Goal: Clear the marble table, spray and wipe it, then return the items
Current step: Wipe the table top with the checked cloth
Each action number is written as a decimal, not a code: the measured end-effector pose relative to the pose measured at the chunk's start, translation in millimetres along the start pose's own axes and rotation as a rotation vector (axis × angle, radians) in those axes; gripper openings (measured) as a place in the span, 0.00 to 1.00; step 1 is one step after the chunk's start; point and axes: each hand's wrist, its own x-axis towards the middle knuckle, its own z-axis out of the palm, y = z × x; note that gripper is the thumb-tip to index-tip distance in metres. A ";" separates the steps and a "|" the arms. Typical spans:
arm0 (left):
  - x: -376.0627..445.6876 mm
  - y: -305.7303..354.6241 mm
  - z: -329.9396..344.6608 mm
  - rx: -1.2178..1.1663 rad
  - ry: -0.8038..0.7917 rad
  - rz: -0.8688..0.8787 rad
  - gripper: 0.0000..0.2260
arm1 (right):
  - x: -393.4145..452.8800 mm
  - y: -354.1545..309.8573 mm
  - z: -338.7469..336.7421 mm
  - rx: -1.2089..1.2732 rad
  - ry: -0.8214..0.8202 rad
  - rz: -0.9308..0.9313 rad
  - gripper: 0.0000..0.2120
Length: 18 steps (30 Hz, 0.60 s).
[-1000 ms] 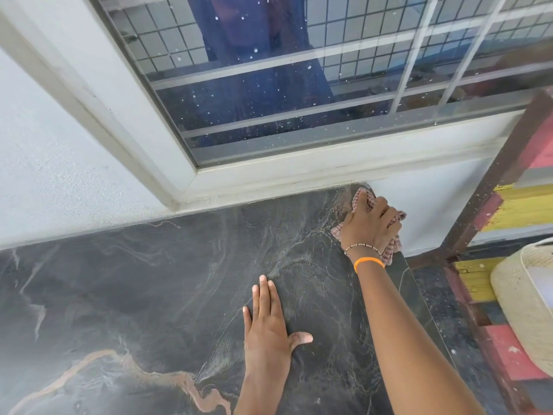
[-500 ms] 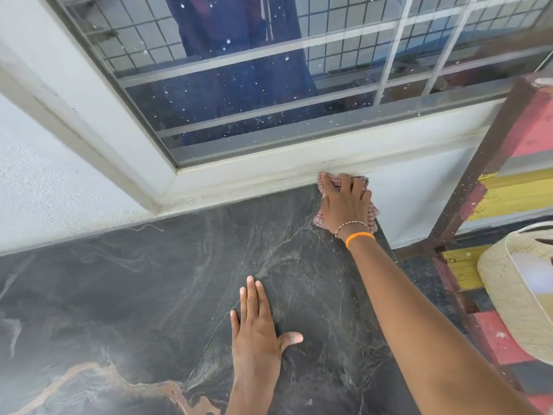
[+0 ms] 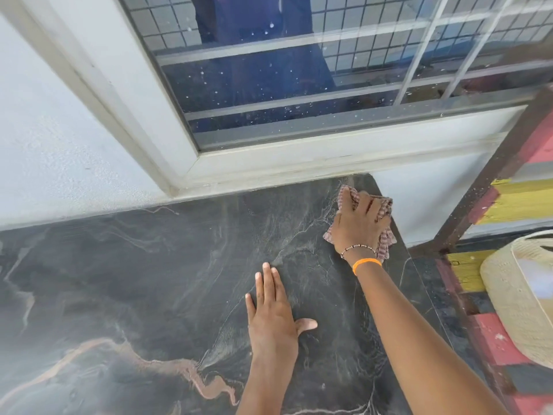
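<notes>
While wiping the far right corner of the marble table

Right hand clamped on the checked cloth at the corner; left hand flat, fingers spread, bracing. Best to press evenly, overlap strokes, work right along the wall edge.

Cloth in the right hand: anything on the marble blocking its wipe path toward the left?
Only the left hand, flat on the marble table below-left of the cloth under the right hand. The rest of the visible surface is bare.
</notes>
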 end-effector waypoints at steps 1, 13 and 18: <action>-1.8 -2.2 0.1 -0.020 0.010 0.013 0.48 | -2.0 -10.2 1.0 0.016 -0.020 -0.062 0.26; -93.8 -58.0 23.5 -0.140 0.198 -0.117 0.52 | -136.8 -162.3 22.6 0.153 -0.292 -0.973 0.27; -122.6 -69.6 27.8 -0.167 0.095 0.009 0.50 | -159.6 -122.9 18.2 0.132 -0.276 -1.101 0.27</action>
